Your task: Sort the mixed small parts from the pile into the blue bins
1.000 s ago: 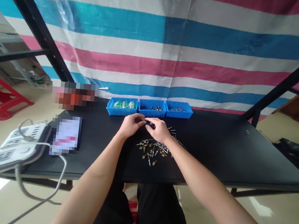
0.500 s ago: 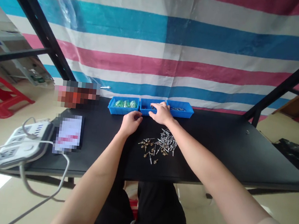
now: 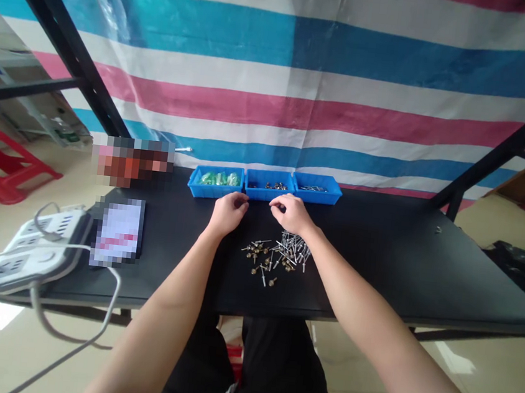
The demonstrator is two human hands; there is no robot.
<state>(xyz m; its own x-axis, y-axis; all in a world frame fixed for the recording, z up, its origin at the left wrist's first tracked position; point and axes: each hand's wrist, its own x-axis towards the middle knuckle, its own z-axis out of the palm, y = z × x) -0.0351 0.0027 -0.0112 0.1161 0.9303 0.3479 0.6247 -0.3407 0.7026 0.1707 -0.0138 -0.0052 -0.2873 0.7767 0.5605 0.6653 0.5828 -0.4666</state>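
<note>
My left hand (image 3: 229, 212) rests on the table just in front of the blue bins, its fingers curled together; whatever they hold, if anything, is hidden. Nearby, my right hand (image 3: 291, 213) is in front of the middle bin (image 3: 267, 196), thumb and fingers pinched; I cannot make out anything between them. Several brass-coloured screws (image 3: 276, 186) lie in that bin. Below my right hand is a loose pile of silver pop rivets (image 3: 293, 247), mixed with more brass screws (image 3: 256, 255) at its left and lower side.
The left blue bin (image 3: 215, 193) contains green packets (image 3: 221, 179); the right bin (image 3: 317, 196) has a few rivets. A power strip (image 3: 34, 251) with cables and a blurred tablet-like object (image 3: 118, 231) occupy the table's left. A small metal piece (image 3: 438, 230) lies far right.
My right hand has come back out of the middle bin towards me, uncovering the screws in it. My left hand has stayed nearly in place.
</note>
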